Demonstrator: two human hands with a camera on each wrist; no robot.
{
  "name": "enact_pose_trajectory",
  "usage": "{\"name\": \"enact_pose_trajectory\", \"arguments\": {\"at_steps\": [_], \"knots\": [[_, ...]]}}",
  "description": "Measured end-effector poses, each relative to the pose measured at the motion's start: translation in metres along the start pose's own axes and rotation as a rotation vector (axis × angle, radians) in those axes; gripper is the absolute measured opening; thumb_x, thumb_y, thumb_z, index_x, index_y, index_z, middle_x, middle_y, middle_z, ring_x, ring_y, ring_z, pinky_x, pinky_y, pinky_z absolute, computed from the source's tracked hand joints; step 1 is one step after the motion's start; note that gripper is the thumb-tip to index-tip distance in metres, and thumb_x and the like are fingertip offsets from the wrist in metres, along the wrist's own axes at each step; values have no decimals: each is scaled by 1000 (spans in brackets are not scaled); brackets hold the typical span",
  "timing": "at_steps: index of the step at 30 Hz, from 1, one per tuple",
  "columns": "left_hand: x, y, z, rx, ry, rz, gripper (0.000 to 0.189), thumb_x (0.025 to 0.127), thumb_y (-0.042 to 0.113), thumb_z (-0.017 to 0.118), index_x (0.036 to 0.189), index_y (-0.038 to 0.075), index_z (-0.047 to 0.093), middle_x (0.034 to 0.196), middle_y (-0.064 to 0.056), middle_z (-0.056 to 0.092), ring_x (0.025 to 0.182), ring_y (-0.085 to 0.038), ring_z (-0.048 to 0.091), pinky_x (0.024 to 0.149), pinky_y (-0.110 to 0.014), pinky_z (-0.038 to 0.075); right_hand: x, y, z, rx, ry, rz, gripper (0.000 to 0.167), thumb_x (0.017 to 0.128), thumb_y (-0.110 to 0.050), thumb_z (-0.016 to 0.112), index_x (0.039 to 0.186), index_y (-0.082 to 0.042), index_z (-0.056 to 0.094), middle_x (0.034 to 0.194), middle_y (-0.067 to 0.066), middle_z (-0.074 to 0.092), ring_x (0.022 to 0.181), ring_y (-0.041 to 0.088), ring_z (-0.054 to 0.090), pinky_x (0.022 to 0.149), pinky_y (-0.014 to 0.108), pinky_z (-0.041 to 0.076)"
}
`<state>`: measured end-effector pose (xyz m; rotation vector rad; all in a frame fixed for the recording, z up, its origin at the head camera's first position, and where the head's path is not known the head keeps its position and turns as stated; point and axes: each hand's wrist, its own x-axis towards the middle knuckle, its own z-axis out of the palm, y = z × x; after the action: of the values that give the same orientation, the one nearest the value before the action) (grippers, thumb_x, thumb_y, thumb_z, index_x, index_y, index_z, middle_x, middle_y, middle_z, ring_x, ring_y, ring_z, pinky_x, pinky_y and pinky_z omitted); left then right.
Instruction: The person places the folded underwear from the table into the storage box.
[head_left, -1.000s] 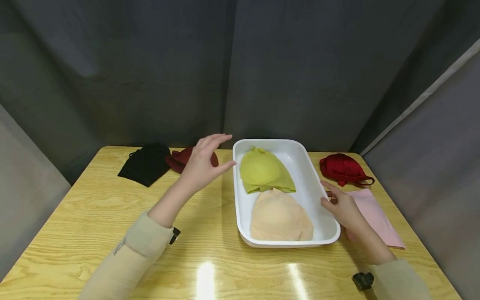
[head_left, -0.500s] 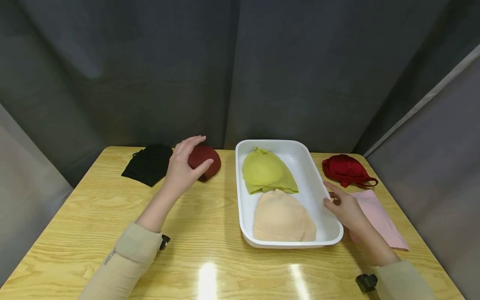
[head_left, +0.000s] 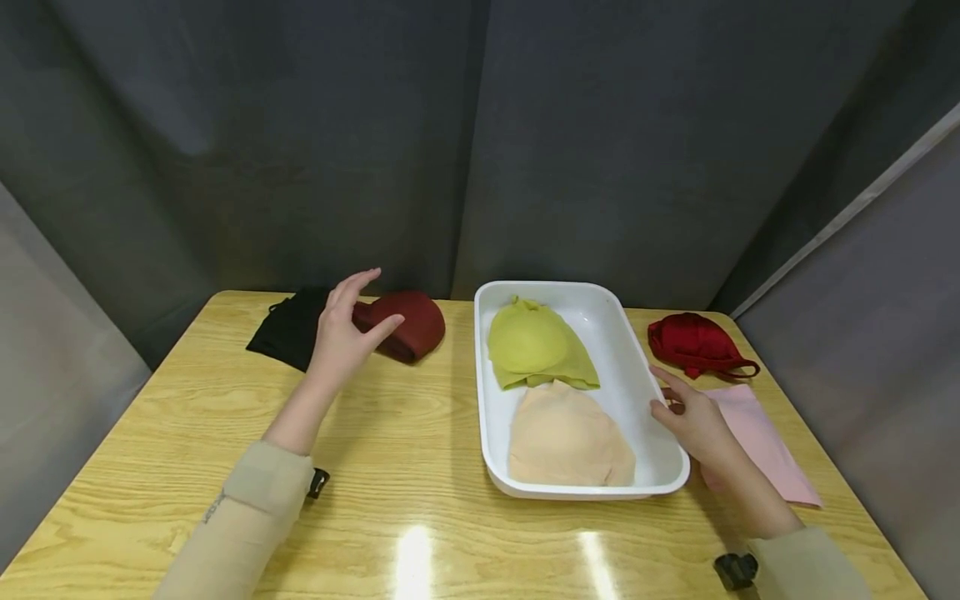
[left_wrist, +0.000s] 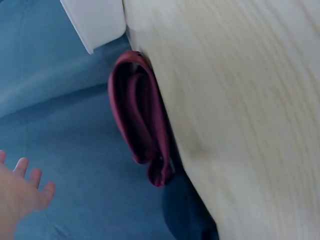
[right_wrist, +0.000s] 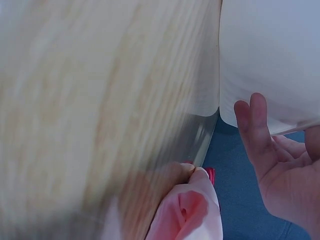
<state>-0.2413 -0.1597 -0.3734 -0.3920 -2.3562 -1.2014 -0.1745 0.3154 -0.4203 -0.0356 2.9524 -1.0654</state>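
My left hand [head_left: 342,340] hovers with spread fingers over the black folded garment [head_left: 288,332] and the maroon folded bra [head_left: 411,327], holding nothing. Part of the black garment is hidden behind that hand. In the left wrist view the maroon bra [left_wrist: 140,115] lies apart from the fingertips [left_wrist: 21,165]. My right hand [head_left: 697,423] grips the right rim of a white tray [head_left: 573,493], thumb over the edge and fingers against the outer wall, as the right wrist view [right_wrist: 285,170] also shows. A yellow-green bra [head_left: 536,343] and a beige one [head_left: 570,437] lie inside the tray.
A red bra with a strap [head_left: 697,343] lies at the back right of the wooden table [head_left: 390,467]. In front of it is a pink folded garment [head_left: 761,442], partly behind my right arm. Dark grey curtains [head_left: 360,150] stand close behind and at the sides.
My left hand has moved left, from beside the tray's left rim to over the maroon and black garments. The right hand keeps its grip on the tray; the view shifts slightly.
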Motion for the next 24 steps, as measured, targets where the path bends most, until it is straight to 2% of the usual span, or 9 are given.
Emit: {"name": "enact_pose_trajectory", "arguments": {"at_steps": [8,16,24], "knots": [[6,-23,1,13,-36,-70,73,81,34,75,143,24,38,146,-4,37,129,-28,37,104,-52,34,0,1,0,-17,5,-12,58,94,-20,54,147,-9,33,121,32,55,99,39,59,78,47,54],[19,-47,3,32,-64,-110,78,81,33,75,146,19,34,146,-7,38,135,-30,31,108,-52,27,0,0,-1,-21,0,-12,58,94,-19,54,147,-9,33,122,33,54,101,41,59,79,48,54],[31,-65,12,29,-53,-134,73,81,28,75,143,15,38,142,-10,42,132,-29,35,107,-49,29,0,-2,-1,-10,-14,3,58,95,-21,54,147,-9,32,123,32,53,100,38,58,80,46,54]]}}
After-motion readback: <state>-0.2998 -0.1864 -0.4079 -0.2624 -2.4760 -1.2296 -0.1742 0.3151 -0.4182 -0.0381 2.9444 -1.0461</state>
